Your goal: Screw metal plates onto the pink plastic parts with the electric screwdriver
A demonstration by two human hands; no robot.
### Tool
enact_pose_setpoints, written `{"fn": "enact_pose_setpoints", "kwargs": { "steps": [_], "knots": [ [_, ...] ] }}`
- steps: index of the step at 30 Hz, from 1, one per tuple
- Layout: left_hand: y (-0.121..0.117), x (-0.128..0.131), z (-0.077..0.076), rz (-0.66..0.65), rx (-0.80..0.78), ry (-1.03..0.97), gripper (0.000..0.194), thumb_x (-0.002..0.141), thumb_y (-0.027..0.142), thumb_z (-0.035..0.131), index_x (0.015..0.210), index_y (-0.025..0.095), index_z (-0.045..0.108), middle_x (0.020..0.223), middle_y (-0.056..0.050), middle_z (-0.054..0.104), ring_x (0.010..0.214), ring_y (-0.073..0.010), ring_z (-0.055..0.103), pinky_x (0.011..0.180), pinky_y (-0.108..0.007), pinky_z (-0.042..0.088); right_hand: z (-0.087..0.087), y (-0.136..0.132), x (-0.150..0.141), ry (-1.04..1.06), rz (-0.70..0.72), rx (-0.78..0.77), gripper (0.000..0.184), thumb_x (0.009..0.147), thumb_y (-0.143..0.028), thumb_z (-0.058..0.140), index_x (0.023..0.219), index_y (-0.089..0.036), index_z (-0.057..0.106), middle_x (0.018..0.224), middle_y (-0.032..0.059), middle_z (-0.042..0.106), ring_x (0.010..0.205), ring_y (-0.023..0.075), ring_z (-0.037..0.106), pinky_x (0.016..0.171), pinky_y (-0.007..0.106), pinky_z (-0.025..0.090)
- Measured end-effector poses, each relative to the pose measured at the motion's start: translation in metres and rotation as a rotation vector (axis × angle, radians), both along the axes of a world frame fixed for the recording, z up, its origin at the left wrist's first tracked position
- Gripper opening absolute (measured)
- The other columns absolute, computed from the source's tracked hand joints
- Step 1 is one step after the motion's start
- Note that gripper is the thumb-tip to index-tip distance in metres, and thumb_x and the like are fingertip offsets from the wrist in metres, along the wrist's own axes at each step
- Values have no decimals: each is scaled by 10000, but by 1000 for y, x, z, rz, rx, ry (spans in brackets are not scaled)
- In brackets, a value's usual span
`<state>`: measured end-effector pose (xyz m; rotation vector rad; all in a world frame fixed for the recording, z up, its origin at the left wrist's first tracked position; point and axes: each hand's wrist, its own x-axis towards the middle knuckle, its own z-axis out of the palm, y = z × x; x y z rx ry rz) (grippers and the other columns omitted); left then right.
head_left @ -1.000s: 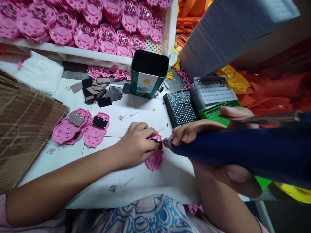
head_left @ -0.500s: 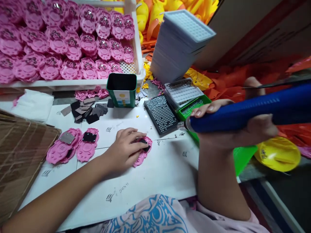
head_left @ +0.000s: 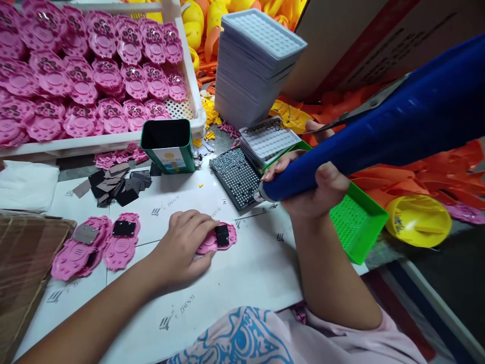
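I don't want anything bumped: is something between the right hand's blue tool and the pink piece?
Only the near rim of the black tray, by the tip of the blue tool. From there white sheet runs to the pink piece; the left hand partly covers its other end.

A white-topped table [head_left: 227, 283] bears pink shells [head_left: 120, 247] at left; a loose heap of dark plates [head_left: 113, 185] beyond them; a green tin [head_left: 172, 159] at the far side; a gridded black tray [head_left: 240, 176] to its right; one pink piece [head_left: 210, 244] mid-table.
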<state>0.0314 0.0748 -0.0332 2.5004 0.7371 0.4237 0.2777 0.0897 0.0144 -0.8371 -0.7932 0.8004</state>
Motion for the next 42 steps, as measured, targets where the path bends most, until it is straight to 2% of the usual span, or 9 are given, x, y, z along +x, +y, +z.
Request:
{"fn": "enact_pose_setpoints", "kwargs": {
  "steps": [4, 9, 14, 17, 20, 23, 27, 33, 42],
  "knots": [
    [0, 1, 1, -1, 3, 12, 418, 875, 214, 527, 1287, 164, 476, 1193, -122, 611, 1126, -302, 491, 940, -470, 338, -1, 0, 0, -14, 7, 3, 381, 572, -498, 760, 877, -300, 643, 550, -49, 667, 421, 173, 595, 429, 328, 488],
    [1, 2, 1, 17, 60, 0, 352, 904, 234, 552, 1233, 110, 549, 1112, -121, 625, 1044, -275, 502, 916, -448, 354, -4, 0, 2, -26, 81, 42, 492, 610, -468, 748, 1056, -310, 617, 589, -54, 681, 444, 168, 614, 445, 314, 502],
    [4, 0, 1, -13, 51, 33, 343, 924, 218, 522, 1240, 95, 574, 1076, -126, 623, 1013, -266, 516, 882, -439, 356, -4, 0, 2, -26, 57, 54, 590, 592, -448, 741, 1151, -312, 610, 580, -53, 679, 428, 172, 598, 424, 314, 496],
    [5, 0, 4, -35, 8, 63, 339, 943, 239, 511, 1245, 105, 582, 1079, -124, 612, 1024, -270, 517, 886, -439, 356, 0, -1, 7, -43, 92, 44, 558, 595, -456, 741, 1130, -339, 632, 576, -56, 671, 447, 181, 611, 436, 328, 520],
    [6, -1, 7, -48, -21, 100, 338, 960, 254, 487, 1260, 129, 580, 1090, -117, 606, 1028, -267, 515, 892, -435, 352, 5, -1, 12, -92, 117, 104, 472, 636, -441, 720, 1096, -355, 654, 583, -56, 662, 467, 178, 623, 442, 323, 528],
    [6, -1, 7, -48, -32, 123, 333, 963, 253, 487, 1264, 141, 574, 1121, -115, 599, 1042, -261, 506, 895, -427, 347, 11, -4, 13, -77, 127, 164, 403, 668, -412, 704, 1059, -315, 687, 582, -41, 665, 475, 166, 623, 457, 306, 525],
    [7, -1, 4, -60, -21, 107, 337, 961, 252, 492, 1269, 141, 573, 1111, -118, 596, 1042, -263, 497, 891, -424, 350, 15, -14, 8, 26, 216, 160, 430, 675, -447, 711, 1060, -255, 710, 624, 0, 698, 508, 184, 639, 502, 342, 546],
    [8, -1, 5, -74, -15, 124, 366, 976, 287, 466, 1289, 127, 569, 1114, -135, 589, 1043, -273, 486, 894, -434, 357, 4, -23, -11, 34, 469, 185, 522, 713, -479, 720, 1201, -311, 644, 725, 14, 725, 572, 205, 677, 559, 378, 557],
    [6, -1, 4, -64, -12, 100, 363, 952, 262, 494, 1263, 107, 599, 1088, -144, 585, 1037, -281, 492, 894, -442, 360, 8, -23, -19, -44, 532, 74, 513, 693, -515, 743, 1149, -294, 661, 692, 15, 702, 560, 217, 673, 551, 402, 556]
  ]
}}
